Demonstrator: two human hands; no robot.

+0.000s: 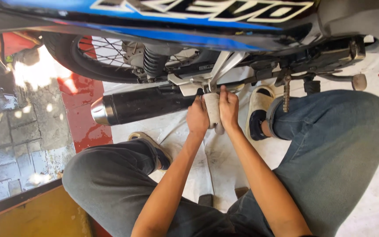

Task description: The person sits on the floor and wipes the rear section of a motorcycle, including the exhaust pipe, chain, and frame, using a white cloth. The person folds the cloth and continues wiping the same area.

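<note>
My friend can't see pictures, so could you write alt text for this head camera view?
Both hands, left hand and right hand, grip a pale footrest on a blue motorcycle, beside its black exhaust pipe. The person squats in jeans and sandals.

There is just one camera, and it sits on the person's head. It looks almost straight down, tipped a little forward. The person squats, so the camera is close to the floor point(373, 206). The knees show on both sides, and both arms reach up the middle of the picture, away from the camera. The left hand point(197, 117) and the right hand point(229, 106) are near the middle. The motorbike point(185, 19) runs across the top edge, very near, so only its low side shows.
</note>
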